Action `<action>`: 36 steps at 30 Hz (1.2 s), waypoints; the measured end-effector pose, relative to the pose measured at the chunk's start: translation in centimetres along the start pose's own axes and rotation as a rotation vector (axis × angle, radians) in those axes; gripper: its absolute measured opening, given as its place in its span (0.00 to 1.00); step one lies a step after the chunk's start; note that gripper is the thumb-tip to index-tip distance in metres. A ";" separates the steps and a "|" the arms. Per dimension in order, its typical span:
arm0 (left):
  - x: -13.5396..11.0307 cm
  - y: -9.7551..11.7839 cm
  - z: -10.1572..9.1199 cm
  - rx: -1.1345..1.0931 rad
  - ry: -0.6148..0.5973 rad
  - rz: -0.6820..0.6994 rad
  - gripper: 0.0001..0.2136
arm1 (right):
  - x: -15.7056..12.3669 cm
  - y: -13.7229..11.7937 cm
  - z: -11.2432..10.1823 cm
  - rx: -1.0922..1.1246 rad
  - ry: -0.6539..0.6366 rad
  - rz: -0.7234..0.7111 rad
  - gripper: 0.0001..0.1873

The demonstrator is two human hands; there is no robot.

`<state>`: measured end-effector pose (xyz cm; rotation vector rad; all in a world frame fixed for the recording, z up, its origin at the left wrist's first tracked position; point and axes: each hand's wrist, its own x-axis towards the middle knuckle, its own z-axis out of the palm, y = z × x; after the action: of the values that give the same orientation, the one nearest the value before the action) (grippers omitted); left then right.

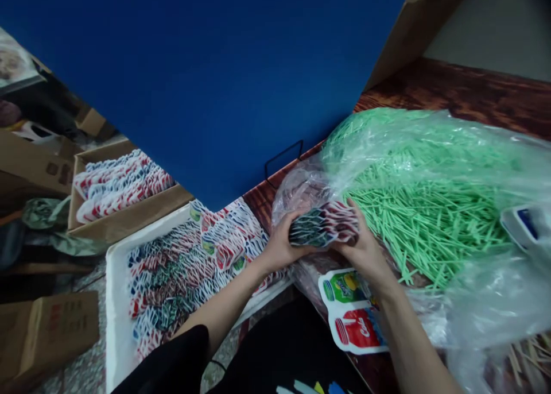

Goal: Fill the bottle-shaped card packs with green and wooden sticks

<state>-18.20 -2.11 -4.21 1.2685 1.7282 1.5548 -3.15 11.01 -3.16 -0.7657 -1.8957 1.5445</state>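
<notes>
Between my hands is a stack of flat printed packets (325, 224), its wavy edges facing up in dark green and red bands. My left hand (282, 242) grips the stack's left end, and my right hand (361, 247) closes around its right end. Just below my right hand, a flat packet printed with a green jar and a red jar (359, 319) lies on the table, partly covered by my forearm. Left of my hands, a white foam box (112, 302) holds rows of similar packets standing on edge, with several loose bundles on top.
A clear plastic bag of thin green sticks (422, 216) spreads across the wood-patterned table (430, 87) at right. A large blue panel (206, 84) blocks much of the far side. A cardboard box of packets (129, 207) stands far left, with a closed carton (55, 336) on the floor.
</notes>
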 end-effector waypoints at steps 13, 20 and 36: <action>0.5 1.4 -3.3 -0.106 -0.042 -0.089 0.29 | -2.1 -2.2 3.5 -0.088 0.092 -0.026 0.32; -2.7 4.0 -13.1 -0.088 -0.216 -0.400 0.21 | -4.9 -9.3 6.6 0.031 -0.317 -0.061 0.36; -11.2 -6.0 -13.8 0.126 -0.342 -0.774 0.17 | -9.1 2.2 16.6 -0.258 -0.628 0.564 0.24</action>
<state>-26.59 -18.13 -9.17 0.7081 1.7912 0.7473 -9.04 -6.22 -8.82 -1.0901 -2.5147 2.0856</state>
